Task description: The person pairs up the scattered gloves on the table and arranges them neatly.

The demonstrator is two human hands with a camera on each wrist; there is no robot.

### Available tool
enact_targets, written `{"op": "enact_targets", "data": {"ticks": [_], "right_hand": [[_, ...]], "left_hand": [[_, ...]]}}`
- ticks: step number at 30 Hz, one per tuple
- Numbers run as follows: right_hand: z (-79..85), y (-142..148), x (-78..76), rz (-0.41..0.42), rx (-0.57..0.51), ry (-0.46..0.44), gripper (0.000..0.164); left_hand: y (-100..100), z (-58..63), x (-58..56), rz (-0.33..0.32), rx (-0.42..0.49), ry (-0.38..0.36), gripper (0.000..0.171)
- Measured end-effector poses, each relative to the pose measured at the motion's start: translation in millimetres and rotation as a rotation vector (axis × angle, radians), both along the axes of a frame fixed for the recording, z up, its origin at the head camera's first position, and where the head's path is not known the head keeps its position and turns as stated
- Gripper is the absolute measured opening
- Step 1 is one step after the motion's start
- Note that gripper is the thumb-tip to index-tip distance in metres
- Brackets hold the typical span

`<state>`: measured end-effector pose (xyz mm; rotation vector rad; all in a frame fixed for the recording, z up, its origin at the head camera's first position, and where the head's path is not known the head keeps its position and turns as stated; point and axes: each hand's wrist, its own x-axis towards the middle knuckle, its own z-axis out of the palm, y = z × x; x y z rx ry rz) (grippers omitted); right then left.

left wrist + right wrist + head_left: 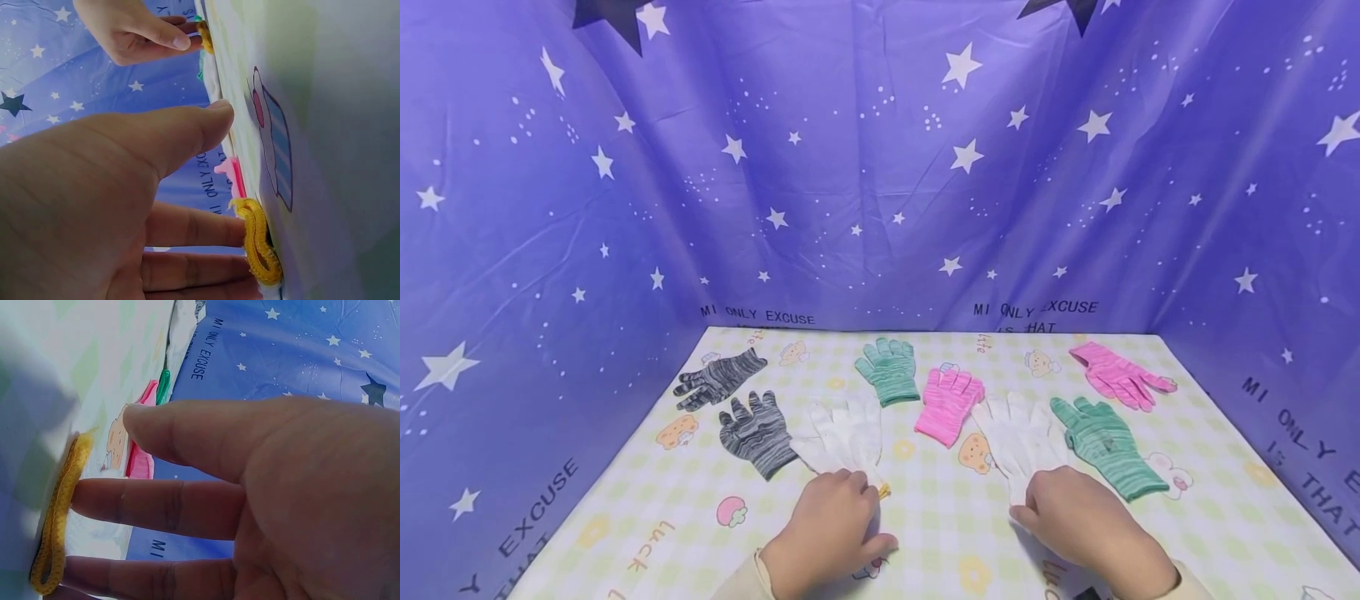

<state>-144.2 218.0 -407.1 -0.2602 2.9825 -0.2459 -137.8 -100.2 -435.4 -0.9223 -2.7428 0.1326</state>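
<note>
Two white gloves lie flat, fingers pointing away, one [846, 429] left of the middle and one [1018, 429] to the right. My left hand [831, 525] rests on the cuff end of the left white glove. In the left wrist view its fairly straight fingers touch the yellow cuff edge [257, 244], with the thumb apart. My right hand [1086, 517] is at the cuff of the other white glove. The right wrist view shows straight fingers against that yellow cuff edge [59, 519], the thumb held away. The remaining fingertips are partly hidden.
Grey-black gloves [757, 433] lie on the left. A green glove [889, 371] and a pink glove [950, 404] lie between the white ones. Another green glove [1108, 446] and pink glove [1120, 375] are at right. Purple star-printed curtains [880, 167] surround the checked tabletop [700, 550].
</note>
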Motion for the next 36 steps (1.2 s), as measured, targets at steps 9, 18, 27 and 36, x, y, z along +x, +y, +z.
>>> {"op": "enact_targets", "data": {"ticks": [9, 18, 27, 36], "right_hand": [[0.6, -0.5, 0.0, -0.002, 0.004, 0.001, 0.027], [0.8, -0.5, -1.4, -0.006, 0.007, -0.003, 0.025], [2.4, 2.7, 0.1, -0.023, 0.003, -0.015, 0.024], [0.9, 1.5, -1.0, -0.011, 0.014, 0.005, 0.024]], "left_hand": [[-0.6, -1.0, -1.5, -0.038, 0.032, 0.016, 0.056], [-0.1, 1.1, -1.9, -0.039, 0.036, 0.004, 0.051], [2.6, 1.5, -1.7, -0.048, 0.021, 0.01, 0.052], [0.4, 3.4, 1.5, -0.047, 0.001, 0.018, 0.054]]}}
